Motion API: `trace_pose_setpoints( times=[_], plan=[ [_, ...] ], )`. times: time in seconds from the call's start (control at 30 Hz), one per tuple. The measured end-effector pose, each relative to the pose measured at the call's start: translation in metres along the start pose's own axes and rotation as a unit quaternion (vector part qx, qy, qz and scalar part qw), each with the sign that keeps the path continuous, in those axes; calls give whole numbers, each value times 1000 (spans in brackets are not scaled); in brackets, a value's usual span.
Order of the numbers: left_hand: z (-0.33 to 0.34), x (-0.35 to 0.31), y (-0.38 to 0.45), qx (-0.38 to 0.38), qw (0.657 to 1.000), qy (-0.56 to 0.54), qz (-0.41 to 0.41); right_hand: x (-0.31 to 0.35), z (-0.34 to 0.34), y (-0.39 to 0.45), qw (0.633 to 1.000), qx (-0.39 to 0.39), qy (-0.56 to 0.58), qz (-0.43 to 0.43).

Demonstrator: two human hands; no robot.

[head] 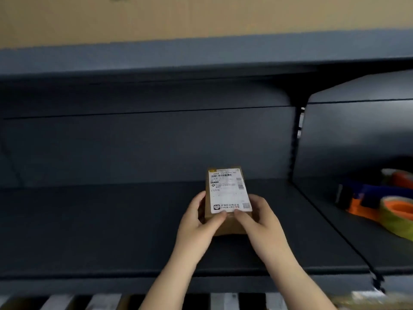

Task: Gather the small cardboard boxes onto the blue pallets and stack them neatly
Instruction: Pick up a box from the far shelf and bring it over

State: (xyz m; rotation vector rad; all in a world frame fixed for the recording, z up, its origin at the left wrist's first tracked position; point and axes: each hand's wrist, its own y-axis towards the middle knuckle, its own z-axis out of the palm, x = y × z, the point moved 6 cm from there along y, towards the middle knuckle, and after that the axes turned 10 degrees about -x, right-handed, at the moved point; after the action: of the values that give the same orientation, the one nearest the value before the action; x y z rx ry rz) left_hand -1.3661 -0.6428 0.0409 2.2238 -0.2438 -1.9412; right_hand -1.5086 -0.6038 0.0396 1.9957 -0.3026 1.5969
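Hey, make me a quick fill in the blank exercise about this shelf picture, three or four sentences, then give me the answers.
1. The small cardboard box is held by ____ hands, the left hand and the right hand.
2. The label on top of the box is ____ in colour.
3. The box sits over a dark ____.
4. The tape dispenser lies to the ____ of the box.

Answers: two; white; shelf; right

A white shipping label (pixel 229 190) with barcodes, a QR code and blurred print is borne on the box (pixel 225 224); nothing can be read.
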Motion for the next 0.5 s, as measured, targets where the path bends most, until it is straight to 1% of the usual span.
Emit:
trace_pose_setpoints(
  times=[0.03, 0.07, 0.1, 0.13, 0.17, 0.23, 0.27, 0.3, 0.33, 0.37, 0.43, 0.47, 0.5],
  plan=[
    [-18, -2, -3, -30, 1000, -6, 6, 7, 15, -1, 999, 25, 17, -11],
    [-17, -1, -6, -21, 1000, -15, 3, 5, 12, -6, 999, 18, 25, -10],
    [-45, -1, -9, -72, 997, -16, 2, 12, 37, -11, 996, 66, 48, -24],
    [-69, -1, -14, -108, 994, -17, 9, 20, 59, -16, 992, 103, 68, -27],
    [-64, 0, -18, -95, 995, -29, 1, 16, 52, -22, 992, 99, 70, -26],
    [-122, 3, -31, -175, 984, -20, 7, 35, 104, -44, 978, 177, 105, -35],
    [-116, 1, -33, -161, 986, -37, -4, 31, 98, -45, 980, 165, 100, -42],
    [-146, 5, -43, -208, 977, -34, -15, 36, 124, -60, 972, 201, 110, -47],
    [-173, 7, -55, -244, 970, -12, -7, 44, 147, -74, 964, 229, 129, -36],
    [-171, 4, -54, -241, 970, -19, -2, 44, 145, -72, 965, 225, 126, -40],
    [-227, 4, -81, -319, 947, 18, -12, 59, 192, -107, 943, 292, 157, -29],
    [-230, 3, -79, -316, 949, 6, -7, 63, 192, -106, 943, 289, 160, -33],
    [-256, 2, -92, -349, 937, 10, -14, 72, 215, -125, 930, 323, 172, -31]
  ],
)
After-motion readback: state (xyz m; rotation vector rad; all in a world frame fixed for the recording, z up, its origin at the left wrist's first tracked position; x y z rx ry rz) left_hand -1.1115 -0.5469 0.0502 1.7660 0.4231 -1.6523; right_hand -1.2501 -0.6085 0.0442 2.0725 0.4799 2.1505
